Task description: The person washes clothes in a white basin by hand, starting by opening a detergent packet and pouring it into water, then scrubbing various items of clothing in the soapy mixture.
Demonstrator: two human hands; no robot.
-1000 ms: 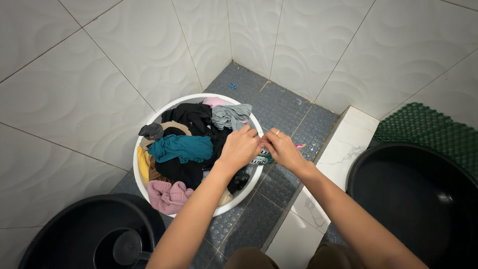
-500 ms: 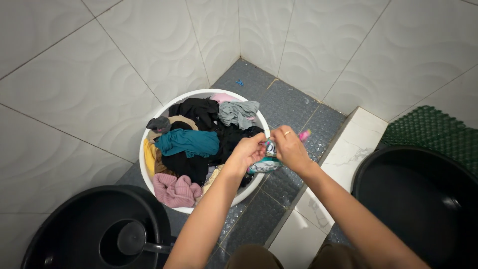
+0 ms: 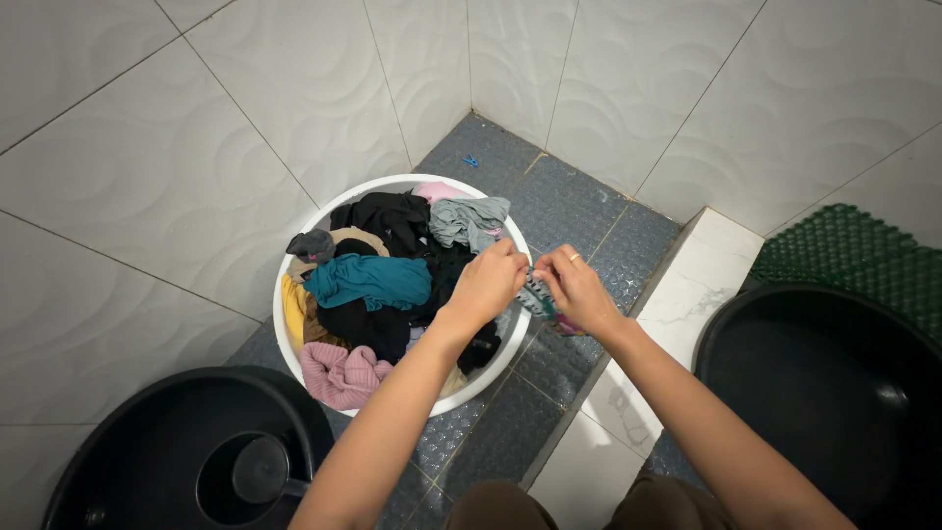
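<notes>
Evidently mid-tear: left hand (image 3: 488, 283) and right hand (image 3: 579, 291) pinched small sachet (image 3: 539, 296) at basin (image 3: 294, 371) rim's three o'clock; steady opposing pull needed next.

Both arms outstretched; left hand (image 3: 488, 285) and right hand (image 3: 577, 291) pinched, fingertips meeting.

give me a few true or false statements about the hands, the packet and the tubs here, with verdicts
1. Both hands, the left hand and the right hand, grip a small packet. True.
2. The white basin is filled with water only. False: it is piled with clothes.
3. The right hand wears a ring. True.
4. A teal garment lies on the pile. True.
5. The black tub at the right holds laundry. False: no clothes show in it.
6. The green mat lies under the white basin. False: it lies at the far right, apart.
</notes>
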